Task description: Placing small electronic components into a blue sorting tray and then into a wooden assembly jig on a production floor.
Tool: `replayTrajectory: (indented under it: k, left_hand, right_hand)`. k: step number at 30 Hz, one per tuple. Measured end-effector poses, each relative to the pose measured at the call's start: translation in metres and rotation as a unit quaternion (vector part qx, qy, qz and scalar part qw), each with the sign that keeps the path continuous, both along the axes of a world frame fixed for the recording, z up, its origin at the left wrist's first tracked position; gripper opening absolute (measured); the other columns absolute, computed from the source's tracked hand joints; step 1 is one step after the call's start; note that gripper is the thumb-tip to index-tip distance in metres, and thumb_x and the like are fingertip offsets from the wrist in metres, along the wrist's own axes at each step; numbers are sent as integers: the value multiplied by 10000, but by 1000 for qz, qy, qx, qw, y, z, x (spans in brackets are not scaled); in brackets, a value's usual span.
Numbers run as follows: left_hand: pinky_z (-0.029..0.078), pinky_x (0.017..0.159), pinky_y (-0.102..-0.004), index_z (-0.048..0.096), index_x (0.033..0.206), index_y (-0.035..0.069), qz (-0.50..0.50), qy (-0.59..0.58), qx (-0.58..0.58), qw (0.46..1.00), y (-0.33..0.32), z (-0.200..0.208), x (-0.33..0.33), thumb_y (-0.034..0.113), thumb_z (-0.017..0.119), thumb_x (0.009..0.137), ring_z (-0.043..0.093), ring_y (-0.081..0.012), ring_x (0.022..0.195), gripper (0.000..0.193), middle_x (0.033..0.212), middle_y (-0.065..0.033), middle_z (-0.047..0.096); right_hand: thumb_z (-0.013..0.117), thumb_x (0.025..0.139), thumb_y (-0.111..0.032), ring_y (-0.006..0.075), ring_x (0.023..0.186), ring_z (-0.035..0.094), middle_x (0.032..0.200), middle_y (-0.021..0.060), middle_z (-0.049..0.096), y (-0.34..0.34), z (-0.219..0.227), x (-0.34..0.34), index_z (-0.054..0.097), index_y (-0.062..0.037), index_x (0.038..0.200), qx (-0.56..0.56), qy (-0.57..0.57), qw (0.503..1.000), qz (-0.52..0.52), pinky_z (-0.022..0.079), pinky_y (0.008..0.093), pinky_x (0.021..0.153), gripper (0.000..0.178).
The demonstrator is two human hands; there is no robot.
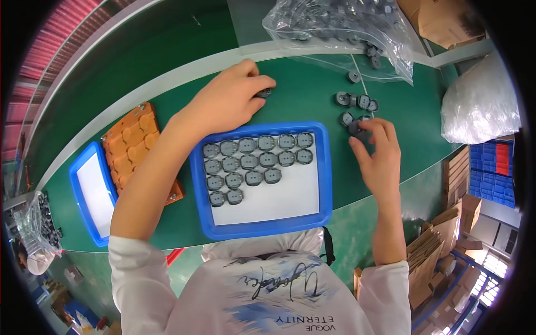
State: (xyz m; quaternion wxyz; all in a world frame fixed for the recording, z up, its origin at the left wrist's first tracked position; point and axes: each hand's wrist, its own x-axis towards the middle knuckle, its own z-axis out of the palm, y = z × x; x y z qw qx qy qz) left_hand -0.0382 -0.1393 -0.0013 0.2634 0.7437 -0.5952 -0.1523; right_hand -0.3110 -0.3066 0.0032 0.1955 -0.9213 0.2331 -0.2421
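Note:
Beyond the blue tray [261, 230], my left hand [231, 95] is closed around a small dark grey plastic part [264, 92], largely hidden by the fingers. At the right, my right hand [381, 153] pinches another dark grey round part [355, 128] between thumb and fingers, beside the loose grey parts [346, 99] on the table. Inside the tray, on a white base, grey round parts [247, 146] stand in rows from the far left corner. The two far rows span the tray's width; the nearer ones are shorter.
A clear plastic bag [340, 25] of grey parts lies open at the far right. An orange mould-like plate [131, 142] and a second blue tray [89, 192] with a white base sit at the left. Another bag [40, 223] rests at the table's left end. The green table [301, 100] has a raised far edge.

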Motion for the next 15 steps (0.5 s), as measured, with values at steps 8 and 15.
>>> replayTrajectory:
  k: [8,15]
  left_hand:
    - [525,831,-429,616,1119,49,69,-20,-38,997,43,23,2,98,678,872,640,-360,943,259,1052,-155,635]
    - [485,783,-436,652,948,54,55,-71,-117,989,162,50,-82,34,749,753,613,-329,893,218,1042,-110,646]
  right_hand:
    - [738,771,47,197,815,631,1221,118,608,-24,-10,-11,617,13,973,99,-18,995,-4,529,311,743,238]
    - [636,767,83,150,854,618,1320,96,584,-22,0,-35,624,20,973,188,9,982,35,499,266,778,216]
